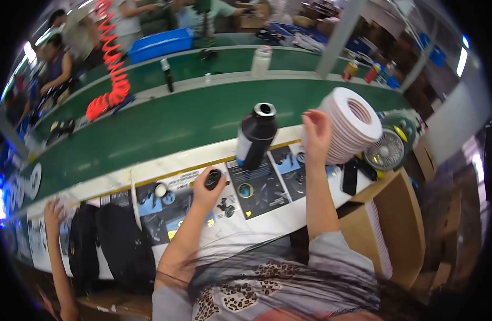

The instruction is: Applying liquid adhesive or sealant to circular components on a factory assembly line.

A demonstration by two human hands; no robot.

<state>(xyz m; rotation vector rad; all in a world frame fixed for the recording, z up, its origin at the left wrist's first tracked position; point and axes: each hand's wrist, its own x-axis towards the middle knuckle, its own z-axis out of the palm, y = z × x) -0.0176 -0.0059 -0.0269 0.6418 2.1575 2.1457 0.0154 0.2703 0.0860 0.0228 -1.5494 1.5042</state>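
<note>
Cap (pixel 212 178) is sitting in my left hand (pixel 206 190), my fingers clenching round it: it is small, round and black, glossy on top, and I am holding it just above the tabletop (pixel 267 219), a little to the left of the bottle (pixel 255 136). That bottle is standing upright at the far edge of the tabletop, black and matte, with a pale label showing down its left side and its silver-rimmed mouth lying uncovered. My right hand (pixel 316 134) is reaching up to the stack of white rings (pixel 350 124), fingers spread and resting against the near face of the stack; I am not gripping anything with it. The rings are flat, wide discs with round holes, leaning tilted in a thick pile to the right of the bottle. Printed sheets (pixel 259 187) are lying flat under the bottle and my left hand. Beyond them a green belt (pixel 149 128) is running across. A small fan (pixel 388 150) is sitting behind the rings at the right. Black bags (pixel 117 243) are lying at my left, where another person's hand (pixel 53 211) is touching the tabletop.
</note>
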